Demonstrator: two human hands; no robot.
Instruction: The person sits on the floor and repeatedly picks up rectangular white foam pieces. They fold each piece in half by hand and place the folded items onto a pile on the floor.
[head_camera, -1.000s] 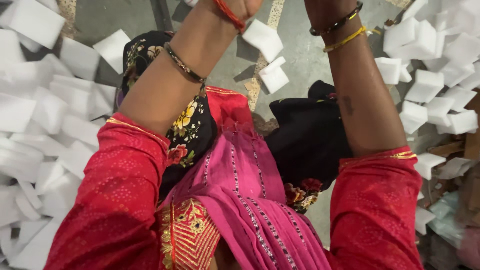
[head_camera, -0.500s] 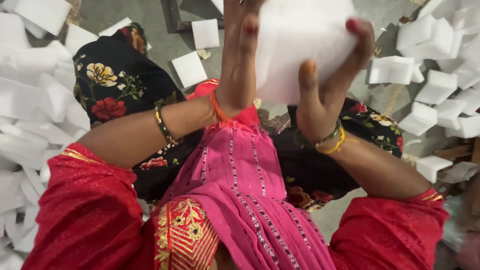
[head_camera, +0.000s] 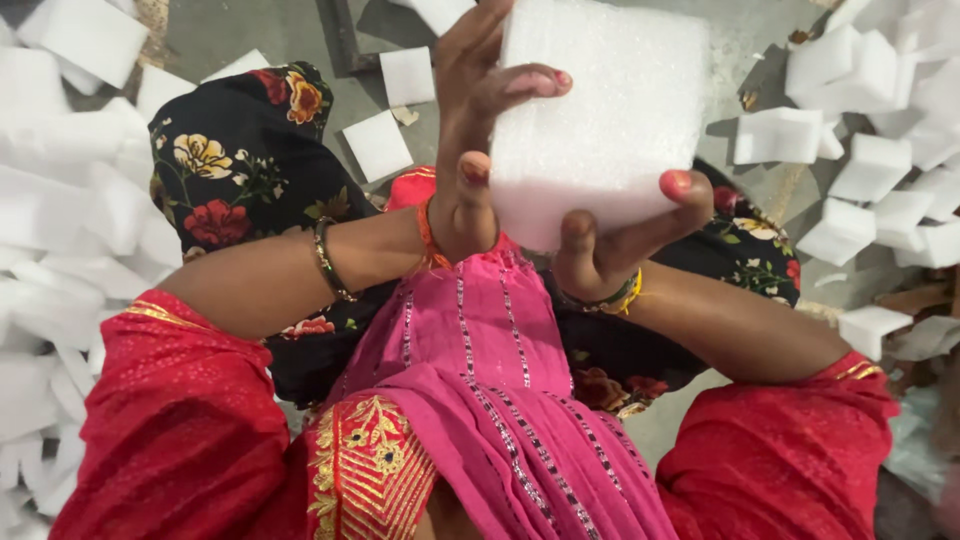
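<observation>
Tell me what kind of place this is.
Likely a small foam-cutting workshop floor: white foam pieces heaped left, more foam blocks right, a bare concrete floor, and both hands gripping a foam block.

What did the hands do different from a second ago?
A second ago both arms stretched forward, hands out of view at the top. Since then they pulled back, and the left hand and right hand now hold a white foam block up close between them. The loose foam pieces on the floor and the pink clothing look unchanged.
</observation>
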